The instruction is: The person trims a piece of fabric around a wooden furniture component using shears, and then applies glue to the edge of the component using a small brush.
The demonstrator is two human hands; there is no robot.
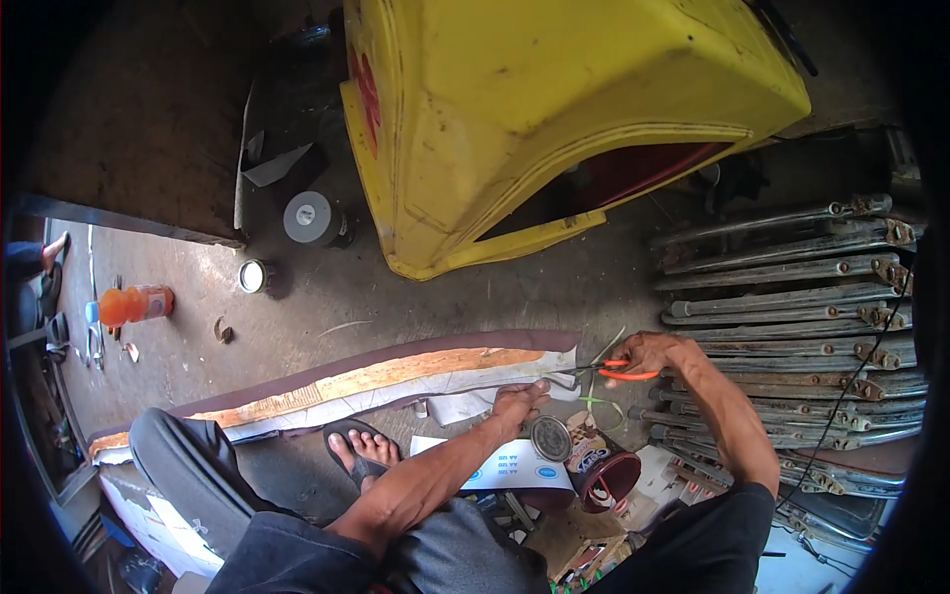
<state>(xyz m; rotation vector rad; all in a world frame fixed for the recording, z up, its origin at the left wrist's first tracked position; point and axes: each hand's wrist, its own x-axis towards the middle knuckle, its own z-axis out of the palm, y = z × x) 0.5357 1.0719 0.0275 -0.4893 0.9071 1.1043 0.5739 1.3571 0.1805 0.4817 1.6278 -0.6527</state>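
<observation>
My right hand (653, 354) is closed round the orange handles of a pair of scissors (627, 374). The blades point left, at the right end of a long curved strip (396, 371). This strip has a maroon border, a bare tan middle and a white layer along its near side. With its fingers closed, my left hand (520, 404) grips the strip's near edge, just left of the blades. Thin offcuts (606, 406) lie below the scissors. Near my left wrist are a round metal lid (550, 438) and a dark red can (609, 480).
A big yellow shell (554, 89) stands at the far side. Metal tube frames (792, 322) are stacked at right. A grey-lidded can (309, 218), a small tin (254, 276) and an orange bottle (134, 306) stand on the floor at left. A printed white sheet (505, 463) lies nearby.
</observation>
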